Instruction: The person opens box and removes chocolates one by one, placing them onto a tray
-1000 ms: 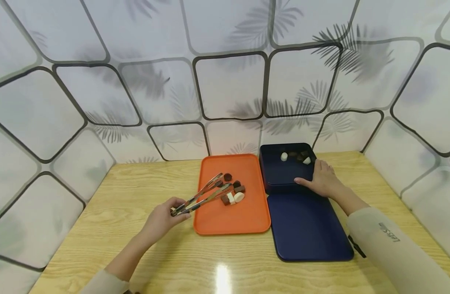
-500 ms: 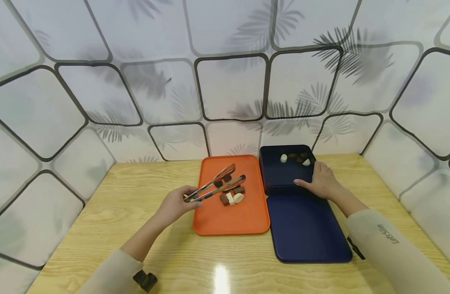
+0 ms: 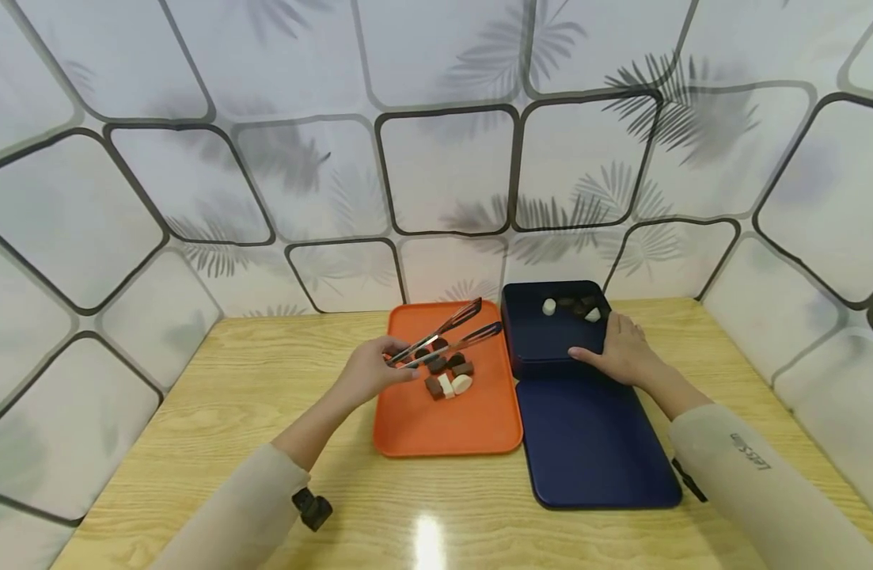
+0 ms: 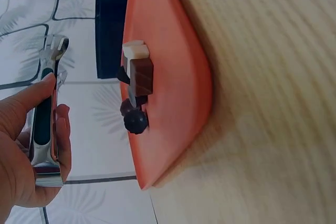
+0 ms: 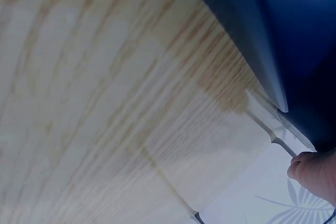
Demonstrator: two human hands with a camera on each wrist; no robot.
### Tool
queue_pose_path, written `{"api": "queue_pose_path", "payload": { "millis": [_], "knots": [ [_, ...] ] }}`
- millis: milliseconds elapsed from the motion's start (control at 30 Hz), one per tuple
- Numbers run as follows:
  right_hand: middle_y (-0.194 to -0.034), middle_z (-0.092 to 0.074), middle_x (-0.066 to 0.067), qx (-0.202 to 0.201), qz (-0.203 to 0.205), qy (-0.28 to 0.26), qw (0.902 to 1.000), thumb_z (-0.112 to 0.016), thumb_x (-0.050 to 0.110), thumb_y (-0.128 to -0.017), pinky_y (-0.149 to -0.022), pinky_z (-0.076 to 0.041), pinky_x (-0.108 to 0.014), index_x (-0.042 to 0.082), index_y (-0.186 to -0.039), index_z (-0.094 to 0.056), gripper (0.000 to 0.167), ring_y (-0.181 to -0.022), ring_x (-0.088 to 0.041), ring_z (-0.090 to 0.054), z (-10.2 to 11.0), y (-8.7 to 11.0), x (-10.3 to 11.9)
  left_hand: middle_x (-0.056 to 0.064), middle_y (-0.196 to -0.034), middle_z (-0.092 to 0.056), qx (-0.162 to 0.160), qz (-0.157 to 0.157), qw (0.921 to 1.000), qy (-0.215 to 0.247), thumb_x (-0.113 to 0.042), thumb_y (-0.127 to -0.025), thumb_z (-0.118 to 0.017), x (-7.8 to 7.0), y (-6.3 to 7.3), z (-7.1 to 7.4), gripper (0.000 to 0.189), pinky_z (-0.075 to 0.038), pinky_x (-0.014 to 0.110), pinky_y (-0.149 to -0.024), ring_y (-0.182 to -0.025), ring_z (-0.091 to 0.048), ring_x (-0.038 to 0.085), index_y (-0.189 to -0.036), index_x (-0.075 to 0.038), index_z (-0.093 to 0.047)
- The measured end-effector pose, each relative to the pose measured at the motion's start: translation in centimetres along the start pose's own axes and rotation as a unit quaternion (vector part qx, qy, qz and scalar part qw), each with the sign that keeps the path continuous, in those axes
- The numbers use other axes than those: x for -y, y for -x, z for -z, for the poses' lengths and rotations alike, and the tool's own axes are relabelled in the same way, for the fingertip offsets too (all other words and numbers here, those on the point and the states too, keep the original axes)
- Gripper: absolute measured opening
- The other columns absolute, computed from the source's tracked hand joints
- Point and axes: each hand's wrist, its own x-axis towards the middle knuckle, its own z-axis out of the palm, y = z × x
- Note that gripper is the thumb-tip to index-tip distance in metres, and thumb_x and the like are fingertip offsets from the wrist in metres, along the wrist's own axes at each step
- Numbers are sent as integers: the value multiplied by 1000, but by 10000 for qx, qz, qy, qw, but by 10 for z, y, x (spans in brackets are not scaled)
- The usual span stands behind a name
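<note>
My left hand [image 3: 368,372] grips metal tongs [image 3: 427,340] with dark handle panels, seen close in the left wrist view. Over the orange tray [image 3: 443,431], the tongs' arms stand apart and point toward the box, with nothing visible between the tips. Below them lie several chocolate-like pieces, among them a brown block [image 3: 463,369] and a cream oval [image 3: 462,384]. At the right corner of a dark blue box [image 3: 550,366], my right hand [image 3: 624,348] rests with its thumb stretched along the near rim. Several dark and white pieces [image 3: 548,307] lie inside at the back.
A flat dark blue tray or lid [image 3: 600,443] lies in front of the box, beside the orange tray. Everything stands on a pale wooden table [image 3: 279,348]. Patterned fabric walls [image 3: 443,174] close off the back and both sides.
My left hand has moved right and slightly away from me, carrying the tongs across the orange tray, so their tips now reach its right edge near the box. My right hand has stayed put.
</note>
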Motion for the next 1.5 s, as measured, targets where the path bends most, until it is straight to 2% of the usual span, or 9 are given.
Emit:
{"api": "queue_pose_path", "payload": {
  "millis": [167, 433, 633, 867, 1067, 1133, 1200, 1333, 1500],
  "knots": [
    [-140, -14, -44, 29, -48, 1, 10000, -50, 69, -84, -105, -10, -65, -22, -139, -6, 115, -127, -60, -17, 0, 0, -1, 8, -108, -63, 66, -188, 9997, -171, -25, -76, -80, -13, -14, -5, 43, -49, 40, -80, -101, -57, 25, -113, -8, -65],
    [-140, -13, -44, 48, -71, -52, 9999, -50, 69, -84, -106, -9, -65, -22, -140, -4, 116, -128, -59, -15, 0, -1, 0, 7, -105, -64, 296, -375, 9989, 39, -23, -78, -79, -28, -34, -15, 39, -50, 34, -73, -92, -59, 21, -112, -8, -66],
    [-140, -14, -45, 54, -88, -32, 9999, -50, 69, -84, -106, -10, -64, -23, -139, -5, 116, -128, -59, -16, 0, -1, 1, 9, -114, -61, 560, 13, 9974, 445, -25, -77, -80, -40, -51, -29, 48, -51, 34, -71, -83, -60, 18, -119, -9, -62],
    [-140, -14, -45, 32, -73, -5, 10000, -50, 68, -84, -106, -9, -65, -23, -139, -5, 116, -128, -60, -16, 0, -3, -1, 13, -115, -60, 1334, 314, 9826, 1257, 0, -77, -76, -55, -67, -43, 54, -50, 32, -74, -88, -57, 19, -127, -3, -56],
    [-139, -16, -45, 2, -28, 34, 10000, -51, 68, -84, -106, -11, -64, -23, -138, -6, 115, -128, -59, -17, 1, -1, 0, 13, -114, -60, 1793, 390, 9727, 1422, -2, -80, -73, -64, -76, -53, 54, -51, 32, -74, -79, -59, 17, -130, -3, -54],
    [-138, -17, -45, -21, -13, 24, 10000, -52, 67, -84, -106, -11, -64, -24, -138, -7, 115, -127, -59, -18, 2, -1, 0, 14, -110, -62, 1777, 333, 9730, 1432, -4, -81, -73, -66, -80, -57, 51, -52, 34, -71, -72, -60, 16, -129, -4, -56],
    [-138, -17, -46, -54, -1, 7, 10000, -52, 67, -84, -105, -12, -64, -24, -138, -8, 115, -126, -60, -19, 2, 0, 0, 16, -106, -65, 1703, 229, 9753, 1388, -6, -83, -72, -68, -83, -62, 49, -54, 40, -71, -69, -63, 22, -129, -4, -56],
    [-137, -19, -45, -110, 22, -29, 9999, -53, 67, -84, -105, -12, -64, -24, -138, -9, 114, -126, -60, -20, 3, 1, 0, 19, -108, -66, 1339, 12, 9862, 978, -13, -83, -74, -73, -91, -75, 50, -53, 48, -76, -80, -67, 36, -128, -2, -56],
    [-137, -19, -45, -124, 40, -52, 9999, -52, 67, -84, -104, -12, -65, -23, -138, -9, 113, -125, -60, -21, 0, -1, -1, 16, -120, -60, 964, -22, 9939, 536, -18, -82, -75, -79, -97, -88, 49, -55, 40, -70, -84, -66, 36, -126, -3, -58]
  ]
}}
